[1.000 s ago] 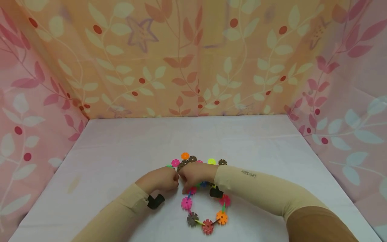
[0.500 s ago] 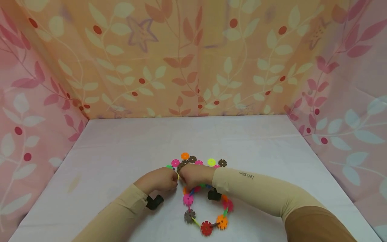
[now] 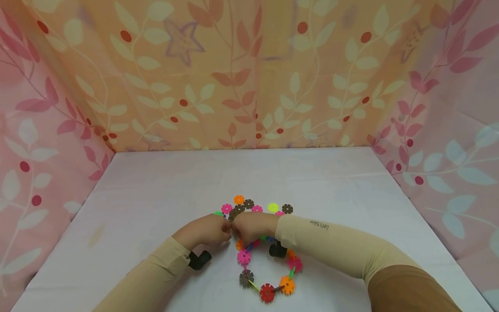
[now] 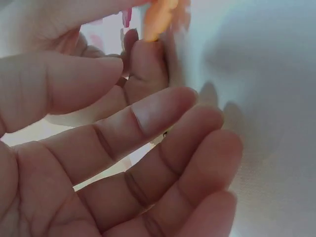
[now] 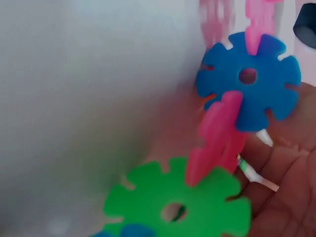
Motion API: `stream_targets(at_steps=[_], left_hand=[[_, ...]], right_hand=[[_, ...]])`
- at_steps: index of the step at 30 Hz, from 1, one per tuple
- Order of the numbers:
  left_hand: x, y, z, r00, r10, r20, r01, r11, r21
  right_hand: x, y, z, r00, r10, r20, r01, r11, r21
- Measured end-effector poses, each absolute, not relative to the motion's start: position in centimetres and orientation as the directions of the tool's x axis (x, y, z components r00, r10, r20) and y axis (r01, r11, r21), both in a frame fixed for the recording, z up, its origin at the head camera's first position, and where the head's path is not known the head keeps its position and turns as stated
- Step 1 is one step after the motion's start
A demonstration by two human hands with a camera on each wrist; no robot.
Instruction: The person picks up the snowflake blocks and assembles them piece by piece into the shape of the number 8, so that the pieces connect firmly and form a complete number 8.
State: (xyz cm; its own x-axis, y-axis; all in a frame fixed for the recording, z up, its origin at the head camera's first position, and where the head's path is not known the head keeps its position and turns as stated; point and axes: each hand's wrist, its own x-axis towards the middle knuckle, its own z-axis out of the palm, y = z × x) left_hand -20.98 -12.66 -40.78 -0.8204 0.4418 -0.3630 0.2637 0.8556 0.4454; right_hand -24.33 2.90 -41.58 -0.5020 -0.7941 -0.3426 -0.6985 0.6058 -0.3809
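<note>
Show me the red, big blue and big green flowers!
Red flower (image 3: 267, 294): head view, its middle.
Blue flower (image 5: 267, 82): right wrist view, beside its hole.
Green flower (image 5: 205, 207): right wrist view, beside its hole.

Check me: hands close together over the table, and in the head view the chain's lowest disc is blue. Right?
Color's wrong: the lowest disc of the chain is red, as the head view shows. Left hand and right hand are close together over the table.
</note>
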Motion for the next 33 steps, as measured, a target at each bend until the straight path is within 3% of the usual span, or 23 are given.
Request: stream_targets(at_steps=[4, 9, 14, 16, 20, 23, 28, 33], left_hand=[[-20.8, -12.6, -40.7, -0.811, 0.441, -0.384, 0.242, 0.851, 0.466], [-20.1, -11.8, -40.9, -0.763, 0.507, -0.401, 0.271, 0.814, 0.514], [-19.0, -10.8, -40.9, -0.724, 0.655, -0.219, 0.462, 0.695, 0.551], [-18.4, -10.4, -40.9, -0.653, 0.747, -0.121, 0.603, 0.61, 0.513], [-17.2, -9.5, -41.2, -0.427, 0.902, -0.056, 0.834, 0.417, 0.362], [-16.6, -8.9, -41.6, -0.347, 0.935, -0.075, 0.894, 0.354, 0.274], [-16.4, -8.4, -41.9, -0.383, 0.921, -0.073, 0.898, 0.39, 0.204], [-16.8, -8.5, -41.9, -0.432, 0.901, -0.041, 0.878, 0.43, 0.21]], right_hand=[[-25.2, 3.6, -41.6, -0.492, -0.809, -0.322, -0.646, 0.587, -0.488], [-26.6, 5.3, -40.8, -0.512, -0.83, -0.221, -0.654, 0.543, -0.527], [-27.0, 8.0, -39.3, -0.481, -0.858, -0.179, -0.605, 0.472, -0.641], [-26.6, 9.1, -38.9, -0.469, -0.86, -0.201, -0.574, 0.47, -0.671], [-25.6, 10.7, -38.9, -0.463, -0.852, -0.243, -0.559, 0.494, -0.666], [-24.8, 11.3, -39.2, -0.434, -0.861, -0.265, -0.573, 0.49, -0.657], [-22.8, 11.6, -39.2, -0.344, -0.894, -0.285, -0.683, 0.447, -0.578], [-19.8, 11.9, -40.3, -0.28, -0.927, -0.251, -0.882, 0.351, -0.313]])
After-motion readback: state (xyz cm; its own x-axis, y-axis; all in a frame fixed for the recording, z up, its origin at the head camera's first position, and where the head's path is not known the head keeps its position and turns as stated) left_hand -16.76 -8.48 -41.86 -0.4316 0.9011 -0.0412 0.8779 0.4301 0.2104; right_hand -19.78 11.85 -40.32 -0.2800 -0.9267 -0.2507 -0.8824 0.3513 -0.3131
